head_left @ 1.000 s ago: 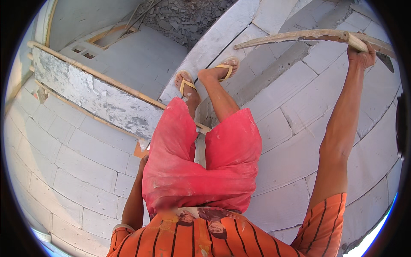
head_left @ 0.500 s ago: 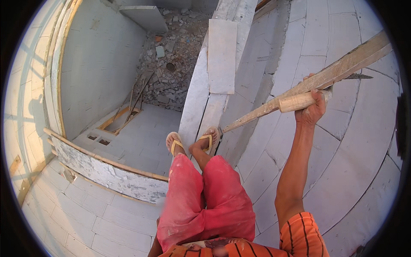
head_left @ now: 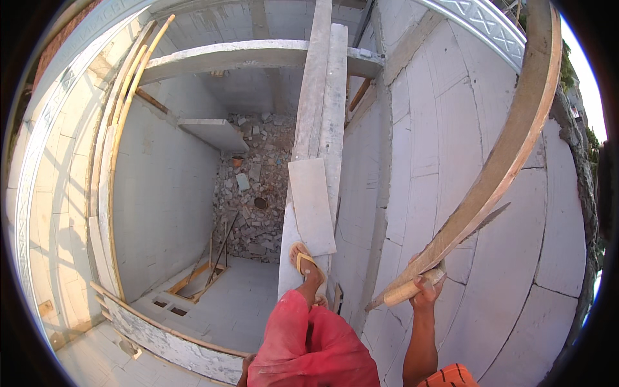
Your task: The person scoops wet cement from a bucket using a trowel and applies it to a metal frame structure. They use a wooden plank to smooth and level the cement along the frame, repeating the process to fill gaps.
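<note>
Our right hand (head_left: 427, 290) clasps a round wooden handle (head_left: 400, 294) and a wooden plank (head_left: 500, 164), which reaches forward-right from the grip. Ahead-left of it lies a pale rectangular slab (head_left: 312, 206). Our left hand (head_left: 245, 370) is mostly hidden; its grip we cannot tell.

Pale block wall (head_left: 416, 155) right; floor rubble (head_left: 264, 164), perhaps broken masonry; sunlit wall (head_left: 68, 251) left.

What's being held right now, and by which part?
The right hand grips a long wooden board near its lower end, plus a round wooden piece toward its right end. The left hand barely shows; can't tell.
</note>
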Motion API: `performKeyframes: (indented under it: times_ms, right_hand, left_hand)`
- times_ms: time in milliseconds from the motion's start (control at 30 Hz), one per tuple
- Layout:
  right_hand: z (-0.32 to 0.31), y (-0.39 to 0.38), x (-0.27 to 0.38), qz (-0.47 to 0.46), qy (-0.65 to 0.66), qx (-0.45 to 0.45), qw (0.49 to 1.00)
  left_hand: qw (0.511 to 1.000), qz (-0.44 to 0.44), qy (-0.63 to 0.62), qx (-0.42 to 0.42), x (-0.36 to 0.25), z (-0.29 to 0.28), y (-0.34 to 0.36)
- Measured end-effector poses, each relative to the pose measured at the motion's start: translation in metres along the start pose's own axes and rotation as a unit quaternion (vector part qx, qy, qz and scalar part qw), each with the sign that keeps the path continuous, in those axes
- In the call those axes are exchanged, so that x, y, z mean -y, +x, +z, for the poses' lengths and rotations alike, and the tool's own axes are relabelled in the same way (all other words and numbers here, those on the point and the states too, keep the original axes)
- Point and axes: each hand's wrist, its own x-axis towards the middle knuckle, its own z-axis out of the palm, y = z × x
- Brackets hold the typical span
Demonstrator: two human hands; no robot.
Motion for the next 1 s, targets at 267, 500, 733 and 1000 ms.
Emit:
performKeyframes:
  times_ms: [267,500,733,1000]
  right_hand:
    - [0.028,0.025,0.043,0.055,-0.060,0.040,0.996]
    - [0.087,0.055,0.145,0.037,-0.056,0.081,0.994]
    - [0.127,0.065,0.243,-0.013,-0.009,0.116,0.993]
    - [0.165,0.094,0.372,-0.053,-0.088,-0.004,0.995]
  left_hand:
    - [0.994,0.094,-0.048,-0.006,-0.153,-0.036,0.056]
    - [0.947,0.257,-0.188,0.034,-0.405,-0.035,0.001]
    - [0.715,0.664,-0.208,0.068,-0.668,-0.035,-0.250]
    - [0.172,0.969,0.177,-0.009,-0.840,-0.052,-0.509]
